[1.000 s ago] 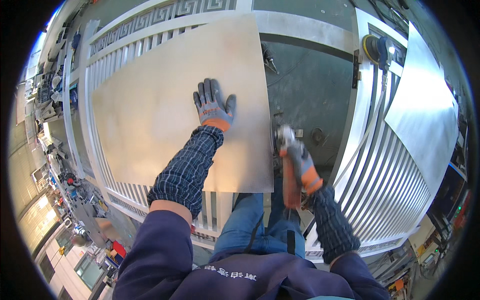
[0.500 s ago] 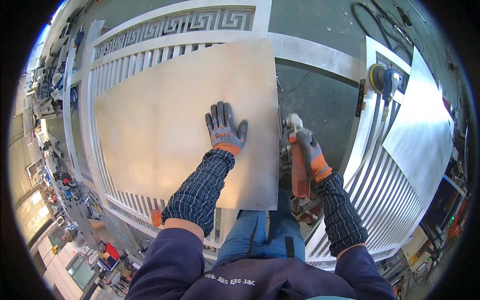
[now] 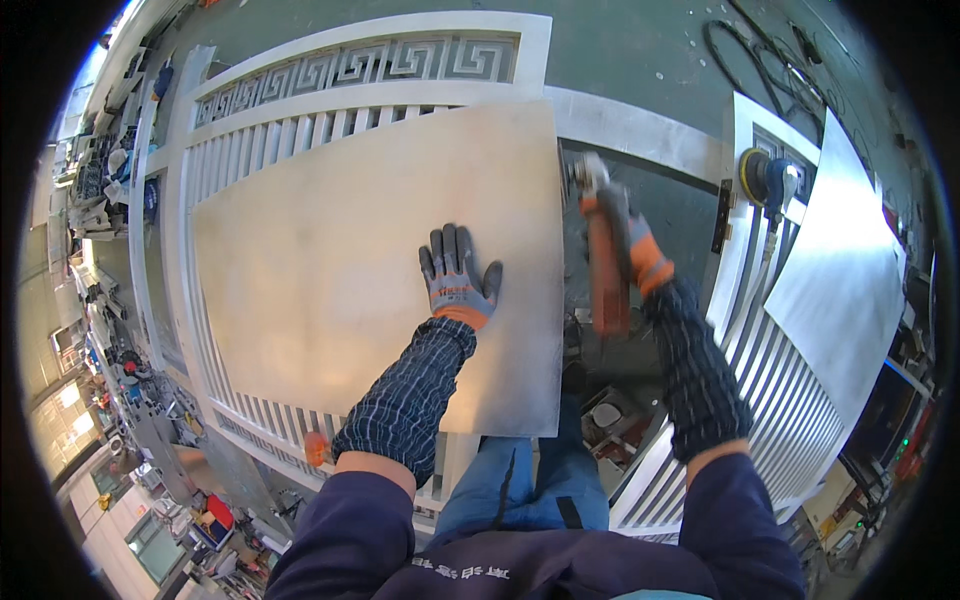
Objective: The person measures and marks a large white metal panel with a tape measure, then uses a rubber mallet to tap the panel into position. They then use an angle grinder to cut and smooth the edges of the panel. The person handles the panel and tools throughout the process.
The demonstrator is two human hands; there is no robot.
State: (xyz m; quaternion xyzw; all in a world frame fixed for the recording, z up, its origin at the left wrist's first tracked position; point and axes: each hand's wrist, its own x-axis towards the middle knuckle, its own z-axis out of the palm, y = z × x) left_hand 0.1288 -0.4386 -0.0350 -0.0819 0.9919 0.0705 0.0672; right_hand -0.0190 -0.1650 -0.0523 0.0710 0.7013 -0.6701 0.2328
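A large flat metal sheet [image 3: 330, 260] lies over a pale slatted metal gate panel [image 3: 300, 130]. My left hand [image 3: 460, 275], in a grey and orange glove, rests flat on the sheet near its right side, fingers spread. Beyond the sheet's right edge, my gloved right hand [image 3: 630, 240] is closed round the body of a red angle grinder [image 3: 608, 285]. The grinder's metal head [image 3: 592, 172] points away from me, close beside the sheet's edge. Its disc is mostly hidden, so I cannot tell whether it touches the metal.
An orbital sander [image 3: 770, 180] sits on a second slatted panel at the right. A shiny sheet [image 3: 840, 270] leans over that panel. Hoses [image 3: 760, 60] coil on the floor at far right. Tools and clutter crowd the far left [image 3: 150, 390].
My right hand and the grinder have moved away from me along the sheet's right edge. My left hand stays flat on the same part of the sheet. The whole view has shifted slightly.
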